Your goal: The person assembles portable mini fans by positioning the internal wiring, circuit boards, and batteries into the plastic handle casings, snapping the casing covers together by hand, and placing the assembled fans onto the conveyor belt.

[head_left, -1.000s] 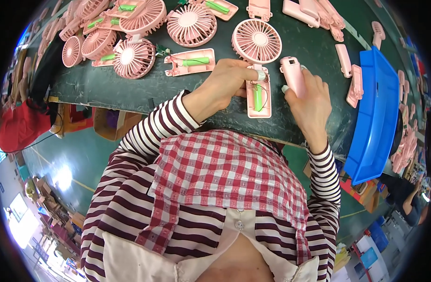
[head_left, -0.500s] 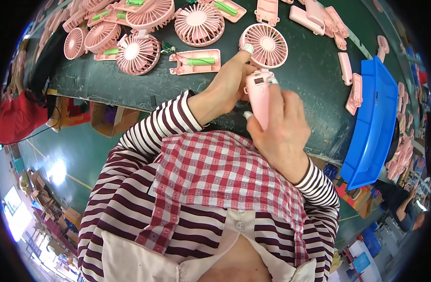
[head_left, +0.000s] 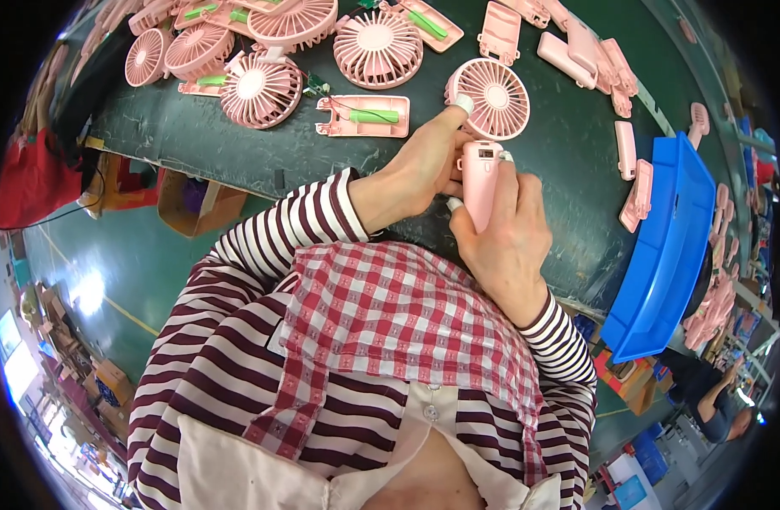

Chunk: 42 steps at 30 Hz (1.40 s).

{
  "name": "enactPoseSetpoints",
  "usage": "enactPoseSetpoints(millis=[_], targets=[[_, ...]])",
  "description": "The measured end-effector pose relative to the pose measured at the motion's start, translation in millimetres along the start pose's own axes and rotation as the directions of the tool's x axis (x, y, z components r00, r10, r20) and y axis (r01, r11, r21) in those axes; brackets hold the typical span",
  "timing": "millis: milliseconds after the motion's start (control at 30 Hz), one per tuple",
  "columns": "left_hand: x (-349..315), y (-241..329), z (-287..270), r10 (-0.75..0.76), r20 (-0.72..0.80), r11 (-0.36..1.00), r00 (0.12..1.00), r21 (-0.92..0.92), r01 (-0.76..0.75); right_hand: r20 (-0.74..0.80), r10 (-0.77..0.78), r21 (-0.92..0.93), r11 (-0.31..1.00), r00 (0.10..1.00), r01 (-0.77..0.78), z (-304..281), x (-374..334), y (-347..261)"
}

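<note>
A pink handheld fan is held upright over the near part of the bench, its round slatted head (head_left: 497, 104) away from me and its handle (head_left: 478, 191) toward me. My left hand (head_left: 415, 166) closes on it from the left, thumb at the rim of the head and fingers partly hidden around the neck. Around the handle wraps my right hand (head_left: 511, 234), with the thumb on the left side and fingers along the right. A small dark slot (head_left: 487, 154) shows at the handle's top. Both hands wear pale coverings on some fingertips.
Left of my hands lies an open pink handle shell (head_left: 369, 116) with a green battery. Pink fan heads (head_left: 378, 49) and shells crowd the far left. More pink casings (head_left: 568, 59) lie far right, near a blue tray (head_left: 662, 255). Another person (head_left: 704, 391) is at the right.
The view has shifted slightly, so the bench items appear displaced. The handle stands more upright, its top turned slightly toward the right. Both hands keep their hold on the fan.
</note>
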State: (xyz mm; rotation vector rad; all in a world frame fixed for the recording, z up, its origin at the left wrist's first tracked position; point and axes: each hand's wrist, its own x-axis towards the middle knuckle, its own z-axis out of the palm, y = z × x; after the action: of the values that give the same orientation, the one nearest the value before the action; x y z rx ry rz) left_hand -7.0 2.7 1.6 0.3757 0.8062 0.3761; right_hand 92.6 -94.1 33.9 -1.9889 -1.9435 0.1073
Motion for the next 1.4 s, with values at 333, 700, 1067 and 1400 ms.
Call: enactPoseSetpoints(millis=[333,700,1067,1400], targets=[[-2,2,0,0.016,0.000,0.996,1.000,0.085,-0.016,0.065,0.080,0.122,0.989,0.995,-0.088,-2,5,7],[-3,4,4,0.037,-0.001,0.993,0.999,0.110,-0.036,0.108,0.028,0.137,0.990,0.994,-0.043,-3,8,11],[0,1,5,0.087,-0.025,0.968,0.996,0.240,-0.079,0.098,-0.011,0.097,0.995,0.995,0.001,-1,9,12],[5,1,4,0.066,-0.068,0.974,0.996,0.223,-0.049,0.042,0.001,0.063,0.998,0.999,-0.003,-3,8,8]])
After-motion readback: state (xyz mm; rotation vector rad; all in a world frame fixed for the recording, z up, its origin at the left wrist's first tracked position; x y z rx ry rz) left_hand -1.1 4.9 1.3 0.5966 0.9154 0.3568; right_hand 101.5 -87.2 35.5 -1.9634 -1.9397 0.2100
